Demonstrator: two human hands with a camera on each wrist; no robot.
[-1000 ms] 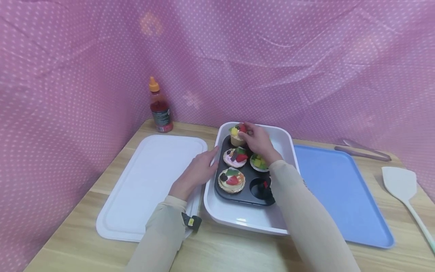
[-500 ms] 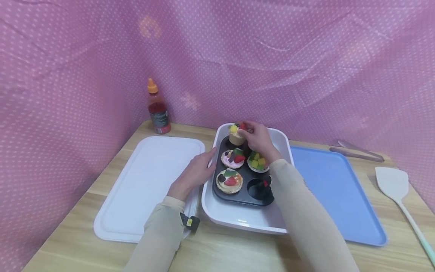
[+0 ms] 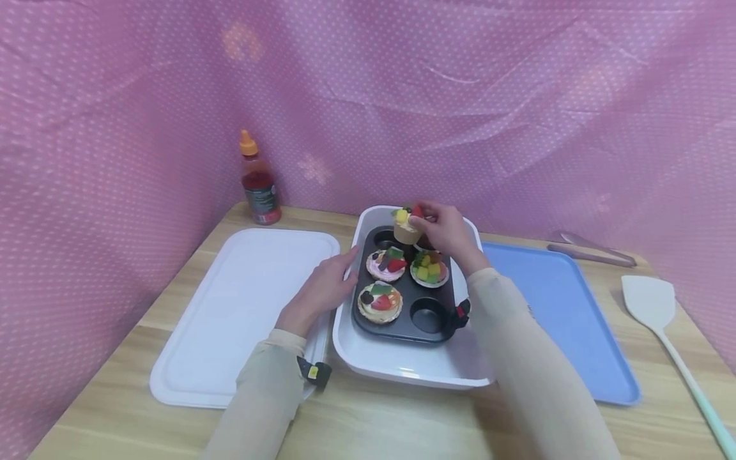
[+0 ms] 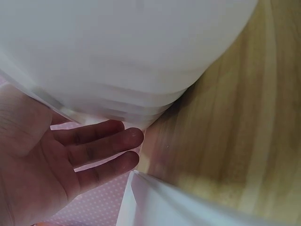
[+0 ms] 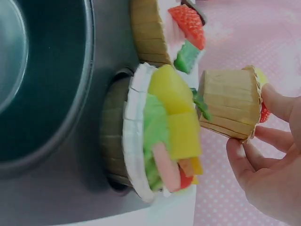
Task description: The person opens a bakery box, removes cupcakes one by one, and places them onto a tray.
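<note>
My right hand pinches a small fruit-topped cupcake by its upper edge, with fingers and thumb. In the right wrist view its tan paper cup hangs beyond the other cakes. Below is a dark muffin tin inside a white basin. A tart with strawberry and leaf, a pink-cream one and one with yellow fruit cubes sit in the tin. My left hand rests at the basin's left rim, fingers fairly straight below it in the left wrist view.
Left of the basin lies a white board, with a sauce bottle behind it. On the right are a blue tray, tongs and a pale spatula. A pink dotted curtain closes off the back.
The cupcake in my right hand has risen from the tin's back-left cup and moved right, uncovering that dark cup. My left hand stays at the basin rim. The head view has shifted slightly.
</note>
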